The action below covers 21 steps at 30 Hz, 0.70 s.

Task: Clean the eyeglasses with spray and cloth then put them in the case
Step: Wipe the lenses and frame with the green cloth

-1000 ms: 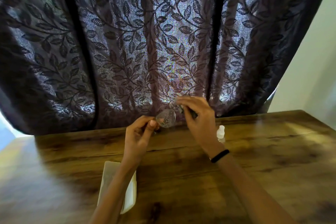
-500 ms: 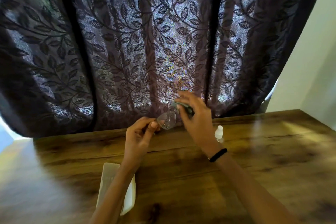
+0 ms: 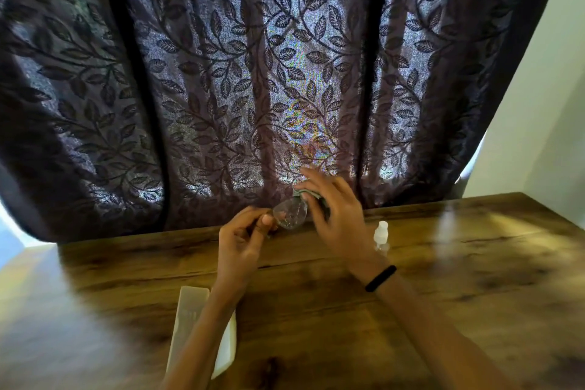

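Eyeglasses (image 3: 289, 215) pinched by left hand (image 3: 242, 241) fingers (raised above the table (image 3: 443, 310)), right hand (image 3: 337, 220) fingers curled around cloth (image 3: 311, 196).

Cloth (image 3: 301, 193) mostly behind blurred right hand (image 3: 338, 218)

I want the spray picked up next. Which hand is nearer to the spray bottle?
Right. The right hand, holding the cloth, is just left of the spray bottle; the left hand, holding the eyeglasses, is farther left.

- Grained wood, softly glossy: table (image 3: 474, 279)
- Woven fabric, faintly shimmering: curtain (image 3: 221, 73)
- Clear, shiny lens: eyeglasses (image 3: 289, 215)
- Soft, matt grey-green cloth (image 3: 326, 209)
- Smooth translucent plastic: spray bottle (image 3: 381, 233)
- Matt black wristband (image 3: 380, 278)
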Tool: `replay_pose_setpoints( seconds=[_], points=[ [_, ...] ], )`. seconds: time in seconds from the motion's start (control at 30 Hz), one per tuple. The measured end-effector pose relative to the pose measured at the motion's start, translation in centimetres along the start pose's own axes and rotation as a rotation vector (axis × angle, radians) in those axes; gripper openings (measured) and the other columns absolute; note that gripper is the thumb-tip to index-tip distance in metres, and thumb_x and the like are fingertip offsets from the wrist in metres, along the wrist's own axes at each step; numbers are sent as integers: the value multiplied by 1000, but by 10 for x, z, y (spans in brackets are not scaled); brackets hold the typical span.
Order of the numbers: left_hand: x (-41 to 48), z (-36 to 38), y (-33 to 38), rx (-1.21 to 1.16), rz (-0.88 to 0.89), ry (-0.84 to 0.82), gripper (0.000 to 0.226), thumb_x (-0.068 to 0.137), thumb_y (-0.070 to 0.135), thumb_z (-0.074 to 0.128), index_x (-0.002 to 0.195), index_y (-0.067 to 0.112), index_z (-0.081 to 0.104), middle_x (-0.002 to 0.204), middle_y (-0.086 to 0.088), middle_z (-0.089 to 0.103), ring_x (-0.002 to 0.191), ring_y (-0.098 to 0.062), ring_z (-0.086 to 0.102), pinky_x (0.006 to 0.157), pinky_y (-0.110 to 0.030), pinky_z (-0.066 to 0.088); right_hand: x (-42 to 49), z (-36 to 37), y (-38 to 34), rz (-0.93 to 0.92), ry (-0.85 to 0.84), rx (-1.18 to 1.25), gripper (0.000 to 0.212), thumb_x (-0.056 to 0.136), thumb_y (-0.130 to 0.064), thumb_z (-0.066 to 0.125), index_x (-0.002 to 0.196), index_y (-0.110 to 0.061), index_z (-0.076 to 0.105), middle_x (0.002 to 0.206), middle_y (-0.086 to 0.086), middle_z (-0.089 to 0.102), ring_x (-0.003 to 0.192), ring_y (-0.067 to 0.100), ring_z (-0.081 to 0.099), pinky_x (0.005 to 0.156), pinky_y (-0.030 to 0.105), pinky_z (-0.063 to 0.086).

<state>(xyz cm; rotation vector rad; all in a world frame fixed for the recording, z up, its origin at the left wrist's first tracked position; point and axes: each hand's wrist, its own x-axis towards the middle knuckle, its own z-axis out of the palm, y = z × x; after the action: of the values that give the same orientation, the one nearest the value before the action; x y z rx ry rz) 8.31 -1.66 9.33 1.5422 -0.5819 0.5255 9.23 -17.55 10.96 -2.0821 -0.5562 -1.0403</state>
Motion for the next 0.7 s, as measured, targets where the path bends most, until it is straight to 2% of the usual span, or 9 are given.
replay_pose_setpoints(
  seconds=[0.1,0.17,0.23,0.3,0.37,0.43,0.53,0.6,0.7],
  points=[
    [-1,-1,0,8,3,-9,15,83,10,50,86,11,64,76,-12,60,72,-11,58,64,-25,49,4,-4,7,61,9,7,37,90,-9,54,127,-8,52,97,16,67,90,16,54,84,25,45],
    [-2,-2,-1,12,5,-8,15,83,11,50,86,11,65,77,-14,61,72,-15,59,64,-30,50,11,-10,16,156,68,6,35,89,-6,56,124,-6,53,100,18,67,95,22,57,86,21,40],
    [-3,-3,-1,11,9,6,15,84,12,50,83,14,65,77,-7,63,73,-15,60,65,-33,51,15,-15,23,228,112,8,33,89,-6,57,122,-3,55,104,16,68,98,24,60,88,20,41],
    [-3,-3,-2,-5,13,28,16,85,13,51,81,20,65,76,5,65,73,-11,60,65,-32,52,16,-17,24,276,152,82,33,88,-4,58,120,-1,56,105,8,68,95,10,62,86,9,43],
    [-3,-2,-2,-17,12,52,15,86,15,52,82,20,65,77,5,65,73,-11,60,66,-34,51,13,-17,23,303,200,157,33,86,0,59,119,1,57,103,-4,64,93,-6,58,84,1,40],
    [-3,0,-2,-20,6,66,14,86,18,52,85,16,66,79,-10,64,74,-14,60,66,-40,51,6,-15,22,331,246,193,33,85,1,59,118,-1,58,103,-8,63,95,-7,58,89,6,42],
    [-4,2,-1,-19,-14,65,17,85,14,51,89,7,66,81,-21,63,75,-22,60,67,-47,50,-6,-8,16,335,276,175,36,85,-3,61,121,-7,56,102,-5,67,101,10,63,96,22,43],
    [-3,3,0,-26,-11,56,16,84,13,51,87,9,66,79,-18,62,74,-21,60,67,-42,51,-11,-4,9,286,280,138,38,84,-5,64,121,-9,56,102,-12,66,101,10,62,94,17,40],
    [-3,5,-1,-9,21,30,14,84,13,51,83,16,65,78,-10,62,74,-9,59,66,-23,50,-17,3,-6,201,266,156,39,83,-4,64,120,-10,57,102,-19,63,100,6,59,91,6,38]
  ],
)
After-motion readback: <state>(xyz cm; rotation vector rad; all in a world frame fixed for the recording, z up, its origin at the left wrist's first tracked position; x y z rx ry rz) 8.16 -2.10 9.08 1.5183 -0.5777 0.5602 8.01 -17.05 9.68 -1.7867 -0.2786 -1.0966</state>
